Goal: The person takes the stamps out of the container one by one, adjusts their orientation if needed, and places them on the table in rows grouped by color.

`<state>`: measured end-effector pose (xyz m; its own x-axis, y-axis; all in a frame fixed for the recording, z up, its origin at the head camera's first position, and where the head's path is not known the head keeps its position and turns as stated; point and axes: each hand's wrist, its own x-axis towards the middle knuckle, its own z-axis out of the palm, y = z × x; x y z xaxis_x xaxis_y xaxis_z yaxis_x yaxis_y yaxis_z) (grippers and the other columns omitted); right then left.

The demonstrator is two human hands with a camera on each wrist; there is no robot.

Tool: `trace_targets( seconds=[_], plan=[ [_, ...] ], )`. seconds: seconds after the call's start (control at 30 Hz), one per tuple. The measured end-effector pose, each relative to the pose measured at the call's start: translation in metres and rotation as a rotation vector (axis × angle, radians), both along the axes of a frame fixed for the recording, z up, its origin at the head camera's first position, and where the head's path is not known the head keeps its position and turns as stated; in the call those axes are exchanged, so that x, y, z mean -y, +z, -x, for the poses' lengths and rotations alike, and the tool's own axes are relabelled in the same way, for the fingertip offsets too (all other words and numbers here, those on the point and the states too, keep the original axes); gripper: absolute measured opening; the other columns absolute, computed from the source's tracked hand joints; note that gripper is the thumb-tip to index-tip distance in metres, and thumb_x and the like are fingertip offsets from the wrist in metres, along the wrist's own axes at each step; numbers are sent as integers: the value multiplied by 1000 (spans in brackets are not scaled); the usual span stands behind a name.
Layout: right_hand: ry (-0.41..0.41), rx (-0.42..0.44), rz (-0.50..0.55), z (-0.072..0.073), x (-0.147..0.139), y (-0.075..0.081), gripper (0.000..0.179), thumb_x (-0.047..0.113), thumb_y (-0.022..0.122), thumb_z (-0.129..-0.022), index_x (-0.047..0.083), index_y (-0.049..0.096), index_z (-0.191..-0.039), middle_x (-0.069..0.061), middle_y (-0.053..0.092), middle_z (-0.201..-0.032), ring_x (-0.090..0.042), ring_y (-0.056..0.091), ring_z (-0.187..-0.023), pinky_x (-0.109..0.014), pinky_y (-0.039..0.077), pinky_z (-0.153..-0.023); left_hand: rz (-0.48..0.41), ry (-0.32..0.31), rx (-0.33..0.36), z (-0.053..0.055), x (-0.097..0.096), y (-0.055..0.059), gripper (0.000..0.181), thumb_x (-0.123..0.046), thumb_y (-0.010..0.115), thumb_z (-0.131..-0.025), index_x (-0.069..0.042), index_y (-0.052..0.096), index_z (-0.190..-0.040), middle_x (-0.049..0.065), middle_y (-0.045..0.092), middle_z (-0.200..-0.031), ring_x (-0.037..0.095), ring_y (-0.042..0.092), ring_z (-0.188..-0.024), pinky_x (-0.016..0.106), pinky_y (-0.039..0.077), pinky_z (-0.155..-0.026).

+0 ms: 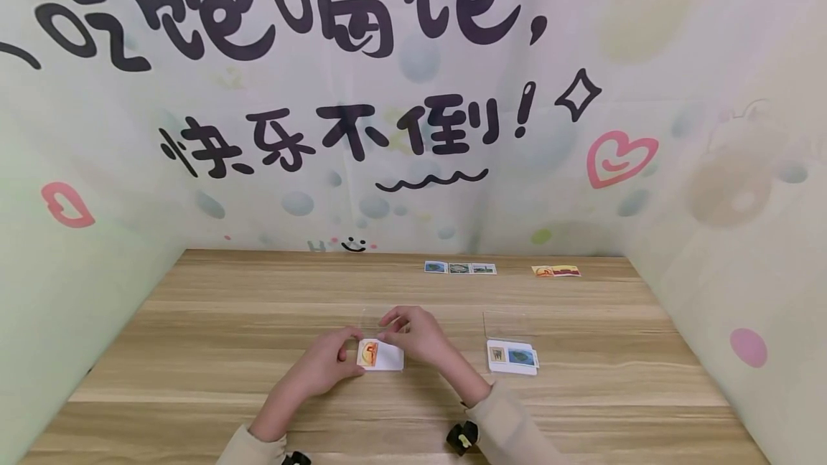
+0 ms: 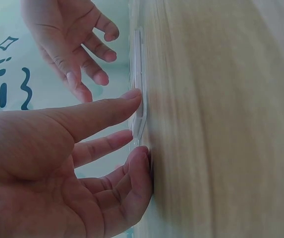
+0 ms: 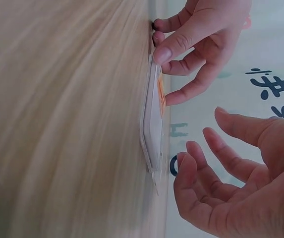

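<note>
A flat clear plastic case [image 1: 390, 358] lies on the table with a white card in it. An orange picture stamp [image 1: 368, 354] sits on the left part of that card. My left hand [image 1: 327, 362] holds the case's left end, thumb at the near edge and index finger at the far edge, also seen in the left wrist view with the thumb [image 2: 127, 99] against the case's side. Above the case's far right part hovers my right hand [image 1: 416, 334]; its fingers [image 3: 221, 153] are loosely bent with nothing between them in the right wrist view.
To the right lies a second clear case [image 1: 512, 370] with two stamps on white, its transparent lid [image 1: 507, 324] folded back. Farther back are a strip of three stamps [image 1: 460, 268] and an orange and dark red stamp pair [image 1: 556, 271]. A printed cloth [image 1: 323, 214] walls the back.
</note>
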<state>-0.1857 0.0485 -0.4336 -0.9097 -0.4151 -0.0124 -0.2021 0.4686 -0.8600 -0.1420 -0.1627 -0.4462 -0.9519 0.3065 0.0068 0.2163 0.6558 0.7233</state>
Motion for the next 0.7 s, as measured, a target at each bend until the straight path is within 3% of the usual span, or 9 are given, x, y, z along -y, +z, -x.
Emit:
trace_targets(
  seconds=[0.4, 0.7],
  plan=[
    [6, -3, -15, -1, 5, -4, 16, 8, 80, -92, -1, 75, -104, -8, 69, -89, -14, 57, -81, -23, 43, -65, -13, 8, 25, 1, 0, 0, 45, -8, 87, -84, -1, 67, -124, 0, 47, -73, 11, 40, -62, 24, 32, -57],
    [11, 35, 4, -4, 9, -7, 17, 5, 80, -91, -2, 74, -104, -5, 64, -85, -13, 53, -72, -22, 41, -57, -6, 7, 40, 1, 1, 0, 44, -8, 86, -86, 0, 66, -124, 1, 47, -72, 11, 40, -61, 23, 32, -56]
  ],
)
